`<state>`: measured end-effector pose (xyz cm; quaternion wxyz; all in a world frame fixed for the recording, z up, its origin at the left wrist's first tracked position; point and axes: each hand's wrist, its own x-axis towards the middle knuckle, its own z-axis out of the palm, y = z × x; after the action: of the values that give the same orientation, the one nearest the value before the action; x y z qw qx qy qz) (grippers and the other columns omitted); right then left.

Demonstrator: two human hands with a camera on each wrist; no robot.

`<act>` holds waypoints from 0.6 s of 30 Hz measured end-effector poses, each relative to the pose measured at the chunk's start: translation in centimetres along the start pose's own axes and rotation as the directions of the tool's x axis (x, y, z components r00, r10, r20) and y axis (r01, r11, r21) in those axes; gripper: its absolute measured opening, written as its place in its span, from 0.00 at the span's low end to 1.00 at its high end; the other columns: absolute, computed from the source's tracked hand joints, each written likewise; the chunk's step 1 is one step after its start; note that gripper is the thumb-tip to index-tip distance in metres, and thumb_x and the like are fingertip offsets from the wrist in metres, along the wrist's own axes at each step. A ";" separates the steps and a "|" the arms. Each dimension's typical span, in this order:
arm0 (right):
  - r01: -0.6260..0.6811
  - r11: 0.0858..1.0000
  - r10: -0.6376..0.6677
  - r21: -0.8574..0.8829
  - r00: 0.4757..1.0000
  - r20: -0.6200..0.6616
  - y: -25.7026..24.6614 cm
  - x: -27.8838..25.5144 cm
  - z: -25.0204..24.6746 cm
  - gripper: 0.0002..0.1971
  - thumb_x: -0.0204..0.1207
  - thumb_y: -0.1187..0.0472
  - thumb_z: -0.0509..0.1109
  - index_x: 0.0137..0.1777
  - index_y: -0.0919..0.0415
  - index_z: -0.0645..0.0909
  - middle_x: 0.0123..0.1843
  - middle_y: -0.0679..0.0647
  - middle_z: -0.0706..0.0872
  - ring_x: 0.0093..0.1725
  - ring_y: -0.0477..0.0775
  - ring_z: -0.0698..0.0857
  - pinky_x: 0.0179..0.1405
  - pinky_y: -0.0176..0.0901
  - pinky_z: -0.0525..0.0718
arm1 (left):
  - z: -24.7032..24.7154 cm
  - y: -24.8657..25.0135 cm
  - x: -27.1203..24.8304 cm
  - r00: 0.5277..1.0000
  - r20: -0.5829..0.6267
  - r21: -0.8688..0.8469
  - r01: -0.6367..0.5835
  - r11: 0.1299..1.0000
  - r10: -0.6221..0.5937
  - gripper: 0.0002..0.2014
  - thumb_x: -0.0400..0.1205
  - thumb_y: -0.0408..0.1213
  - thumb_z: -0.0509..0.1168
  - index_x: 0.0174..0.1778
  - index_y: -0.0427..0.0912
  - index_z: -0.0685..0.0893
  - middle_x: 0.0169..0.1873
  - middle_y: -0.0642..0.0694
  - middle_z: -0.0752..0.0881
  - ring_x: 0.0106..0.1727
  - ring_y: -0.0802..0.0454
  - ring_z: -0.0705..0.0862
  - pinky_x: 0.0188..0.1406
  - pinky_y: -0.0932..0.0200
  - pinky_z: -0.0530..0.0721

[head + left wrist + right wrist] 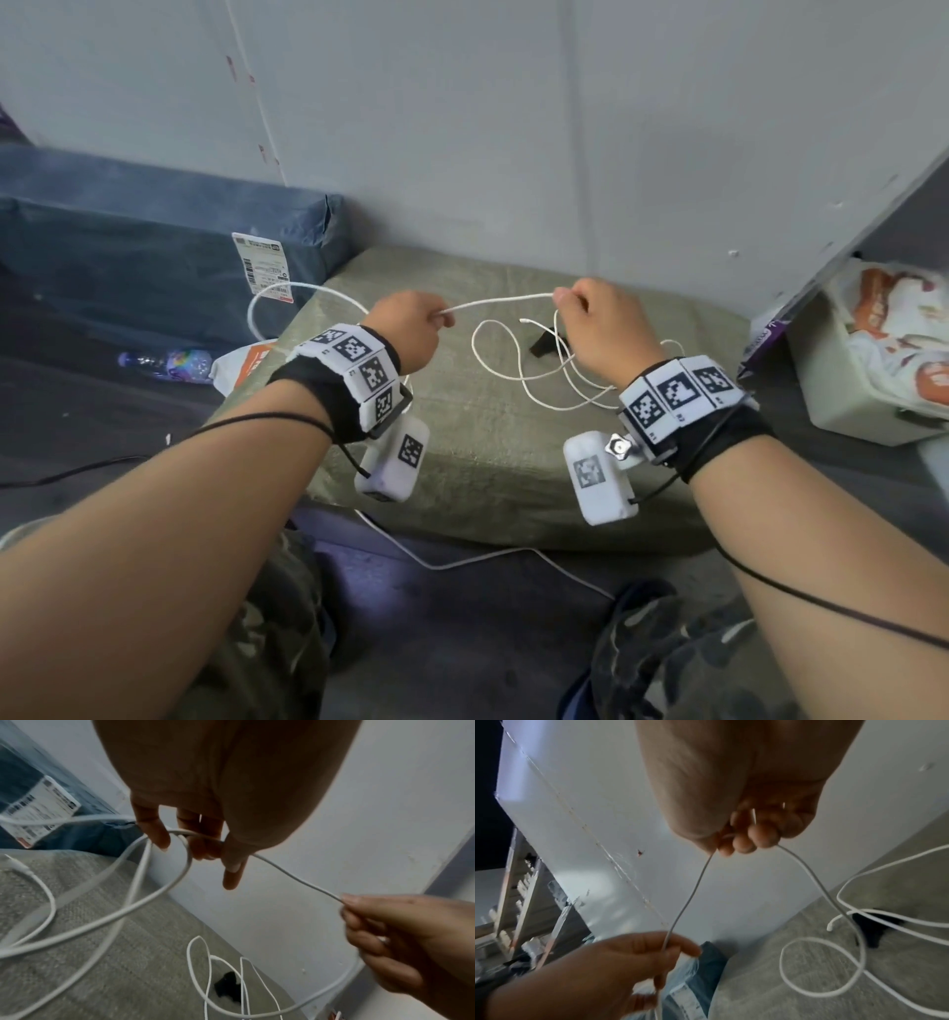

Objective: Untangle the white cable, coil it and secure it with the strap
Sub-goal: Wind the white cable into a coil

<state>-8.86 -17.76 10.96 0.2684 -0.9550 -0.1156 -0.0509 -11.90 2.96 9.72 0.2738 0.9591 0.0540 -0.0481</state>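
So the person has both hands up over the grey-green woven cushion (493, 462), each one holding the white cable (500, 300). The left hand (405, 331) has its fingers curled in, pinching the cable between thumb and fingertips, with a big loop arcing out behind that hand toward the blue wrapped parcel (154, 241). The right hand (601, 329) is closed on the cable too, fingers folded tight around it, so a short stretch runs slightly slack between the two hands, above the cushion. The rest of the cable is still a mess, lying in loose overlapping loops on the cushion under and beside the right hand, one free end resting near the middle. The black strap (547, 344) lies on the cushion among those loops, nobody touching it. More white cable trails off the near edge of the cushion onto the floor
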 end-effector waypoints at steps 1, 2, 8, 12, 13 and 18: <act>-0.047 0.999 0.047 0.018 0.998 -0.039 0.2 0.2 -0.3 0.19 0.84 0.54 0.56 0.32 0.61 0.69 0.28 0.51 0.71 0.37 0.60 0.72 0.37 0.44 0.63 | -0.2 -0.2 0.1 1.000 -0.016 0.003 0.018 1.000 -0.018 0.14 0.86 0.34 0.54 0.57 0.43 0.85 0.50 0.43 0.84 0.50 0.43 0.81 0.43 0.59 0.71; -0.092 0.995 0.095 0.041 0.993 -0.073 0.5 0.5 -0.7 0.19 0.83 0.56 0.56 0.29 0.60 0.66 0.27 0.51 0.70 0.37 0.60 0.71 0.37 0.44 0.62 | -0.4 -0.5 0.2 0.999 -0.032 0.003 0.030 1.000 -0.030 0.14 0.86 0.34 0.54 0.57 0.43 0.85 0.52 0.41 0.85 0.50 0.43 0.81 0.44 0.59 0.72; -0.293 0.940 0.327 0.175 0.921 -0.212 1.6 1.2 -2.8 0.14 0.81 0.61 0.52 0.48 0.71 0.75 0.48 0.69 0.80 0.49 0.67 0.77 0.43 0.48 0.67 | -1.1 -1.8 0.8 0.994 -0.071 -0.015 0.085 0.996 -0.086 0.13 0.86 0.40 0.57 0.57 0.40 0.85 0.49 0.37 0.86 0.53 0.38 0.82 0.47 0.56 0.73; -0.386 0.902 0.417 0.196 0.896 -0.155 2.8 1.7 -3.2 0.14 0.81 0.63 0.52 0.50 0.71 0.76 0.45 0.66 0.79 0.47 0.64 0.76 0.45 0.48 0.69 | -1.4 -2.4 0.6 0.983 -0.115 -0.047 0.136 0.990 -0.140 0.12 0.86 0.41 0.57 0.55 0.41 0.85 0.45 0.40 0.85 0.49 0.40 0.81 0.45 0.56 0.73; -0.396 0.904 0.416 0.162 0.902 -0.116 3.0 1.6 -3.1 0.11 0.79 0.64 0.53 0.44 0.68 0.75 0.38 0.62 0.77 0.43 0.62 0.73 0.43 0.46 0.67 | -1.4 -2.4 0.5 0.983 -0.114 -0.067 0.138 0.988 -0.145 0.12 0.86 0.41 0.57 0.55 0.42 0.85 0.46 0.40 0.86 0.50 0.40 0.82 0.45 0.55 0.75; -0.303 0.949 0.302 0.083 0.953 0.020 1.8 0.4 -2.4 0.17 0.79 0.66 0.57 0.65 0.69 0.78 0.64 0.65 0.83 0.66 0.65 0.78 0.63 0.46 0.72 | -1.1 -1.3 0.0 0.990 -0.119 -0.069 0.072 0.995 -0.080 0.11 0.85 0.45 0.57 0.49 0.46 0.84 0.41 0.44 0.86 0.44 0.44 0.81 0.43 0.57 0.75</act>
<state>-8.08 -20.43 12.15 0.3132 -0.9492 0.0289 -0.0007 -12.02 4.59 9.98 0.2989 0.9481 0.1084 0.0017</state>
